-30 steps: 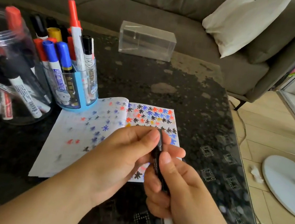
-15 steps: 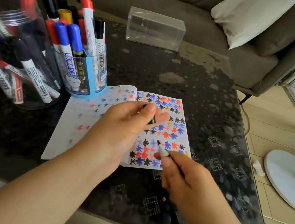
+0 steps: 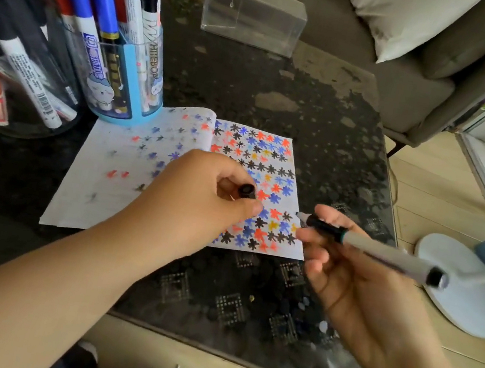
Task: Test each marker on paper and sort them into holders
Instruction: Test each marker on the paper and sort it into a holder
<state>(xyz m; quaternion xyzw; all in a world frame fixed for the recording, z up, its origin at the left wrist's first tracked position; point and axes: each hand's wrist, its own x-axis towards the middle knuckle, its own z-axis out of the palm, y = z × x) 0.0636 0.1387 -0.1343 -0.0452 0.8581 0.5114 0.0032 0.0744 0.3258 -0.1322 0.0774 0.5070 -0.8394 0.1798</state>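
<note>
An open notebook (image 3: 129,164) covered in black, blue and red asterisk marks lies on the dark table (image 3: 309,124). My right hand (image 3: 346,284) holds an uncapped black marker (image 3: 383,254), its tip pointing left just above the page's right edge. My left hand (image 3: 199,205) hovers over the middle of the page and pinches the marker's black cap (image 3: 247,190). A blue-based clear holder (image 3: 127,81) full of upright markers stands behind the notebook. A large clear jar (image 3: 15,56) with several markers sits at the far left.
An empty clear plastic box (image 3: 252,13) stands at the table's far edge, in front of a grey sofa (image 3: 382,69) with a white cushion (image 3: 406,18). A white fan base (image 3: 460,291) is on the wooden floor to the right of the table.
My hands have pulled apart: the cap came off the marker and stays in my left hand. My right hand has swung the marker so its tip points left at the page's edge.
</note>
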